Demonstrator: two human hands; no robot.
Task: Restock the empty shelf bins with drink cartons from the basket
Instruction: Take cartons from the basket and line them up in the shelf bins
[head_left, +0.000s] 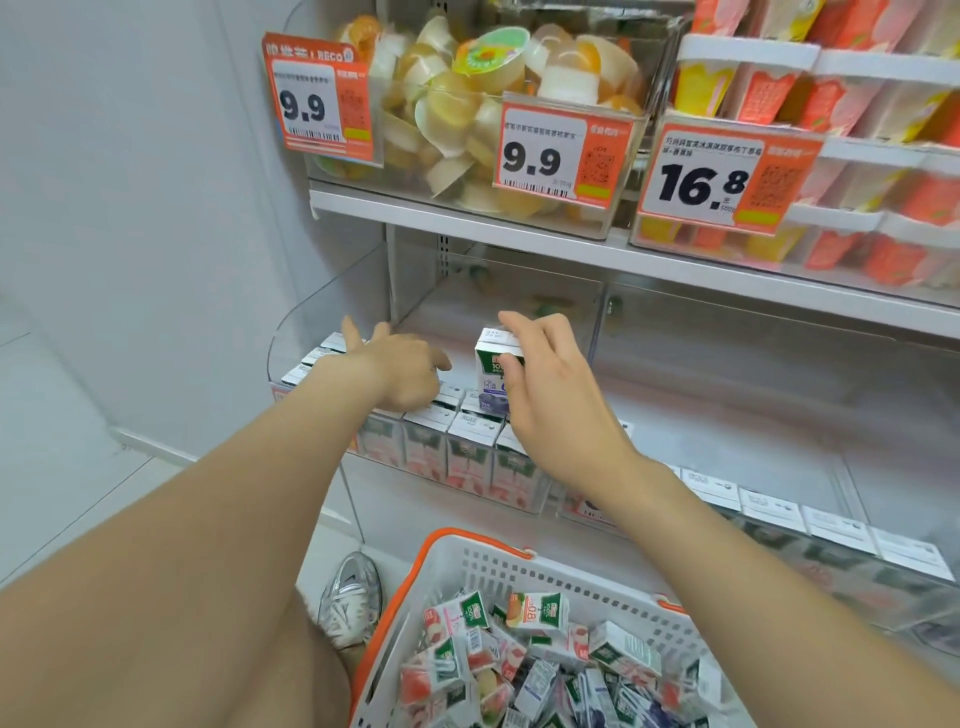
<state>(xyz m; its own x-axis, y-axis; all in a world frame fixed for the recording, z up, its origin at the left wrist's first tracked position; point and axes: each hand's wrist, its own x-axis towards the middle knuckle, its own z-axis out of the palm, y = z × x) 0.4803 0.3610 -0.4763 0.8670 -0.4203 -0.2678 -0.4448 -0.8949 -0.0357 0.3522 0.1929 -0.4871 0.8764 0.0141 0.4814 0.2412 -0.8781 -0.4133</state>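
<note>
My right hand grips a small white and green drink carton with a blueberry picture, holding it upright above the rows of cartons in the left clear shelf bin. My left hand rests with fingers spread on the carton tops at the back left of that bin, holding nothing. Below, a white basket with orange rim holds several loose cartons in a jumble.
A second clear bin to the right holds a row of cartons. The shelf above carries clear bins of jelly cups and orange packs with price tags. A white wall stands to the left; a silver shoe is on the floor.
</note>
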